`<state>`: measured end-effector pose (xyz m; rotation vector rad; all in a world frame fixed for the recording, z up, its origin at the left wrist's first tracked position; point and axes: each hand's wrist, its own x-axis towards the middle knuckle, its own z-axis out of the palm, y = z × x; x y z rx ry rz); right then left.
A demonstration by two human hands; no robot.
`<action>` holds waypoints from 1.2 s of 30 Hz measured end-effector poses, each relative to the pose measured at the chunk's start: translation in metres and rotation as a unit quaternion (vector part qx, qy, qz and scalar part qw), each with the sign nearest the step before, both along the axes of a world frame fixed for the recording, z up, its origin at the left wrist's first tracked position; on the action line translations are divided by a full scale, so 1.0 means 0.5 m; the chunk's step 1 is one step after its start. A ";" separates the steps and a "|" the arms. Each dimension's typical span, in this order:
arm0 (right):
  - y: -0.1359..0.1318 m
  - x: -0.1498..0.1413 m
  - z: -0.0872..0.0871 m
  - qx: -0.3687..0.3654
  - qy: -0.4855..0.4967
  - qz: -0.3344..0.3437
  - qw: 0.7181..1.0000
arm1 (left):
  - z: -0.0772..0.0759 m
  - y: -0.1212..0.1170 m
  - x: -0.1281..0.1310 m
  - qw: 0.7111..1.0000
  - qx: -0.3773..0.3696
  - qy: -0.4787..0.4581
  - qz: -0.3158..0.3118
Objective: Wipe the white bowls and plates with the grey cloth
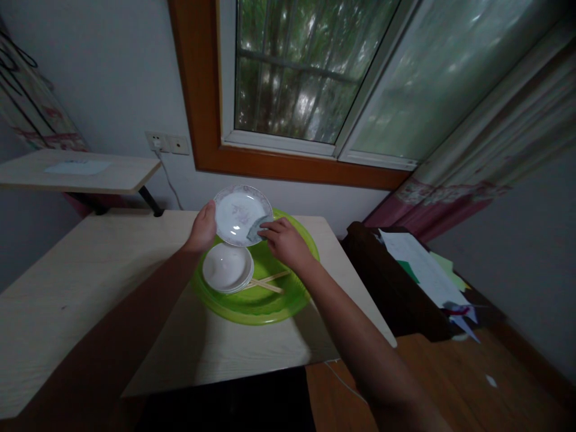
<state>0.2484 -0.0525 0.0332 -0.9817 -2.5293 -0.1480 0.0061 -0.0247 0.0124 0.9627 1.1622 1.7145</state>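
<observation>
My left hand (203, 228) grips the left rim of a small patterned white plate (239, 211), tilted and held up over a green basin (263, 303). My right hand (282, 238) is closed at the plate's lower right rim, pressing a grey-green scrap of cloth or sponge (254, 228) against it. Inside the basin lie a stack of white bowls or plates (227, 268) and a pair of wooden chopsticks (267, 282).
The basin stands on a pale wooden table (67, 288) under a window. A shelf (76, 171) juts out at the left, with a wall socket (167, 143) beside it. A dark low cabinet with papers (418, 264) stands to the right, above wooden floor.
</observation>
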 end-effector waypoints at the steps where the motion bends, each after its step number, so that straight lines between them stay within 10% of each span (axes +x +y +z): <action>1: 0.003 0.005 0.000 0.006 -0.004 -0.016 1.000 | 0.001 -0.001 0.001 1.000 -0.003 0.002 0.002; 24: -0.047 -0.069 -0.005 -0.115 0.110 0.073 0.985 | 0.016 -0.010 0.010 0.999 -0.019 -0.031 0.036; 36: 0.014 0.011 0.026 0.016 -0.061 -0.034 0.997 | -0.013 0.006 -0.005 1.000 -0.001 0.019 -0.010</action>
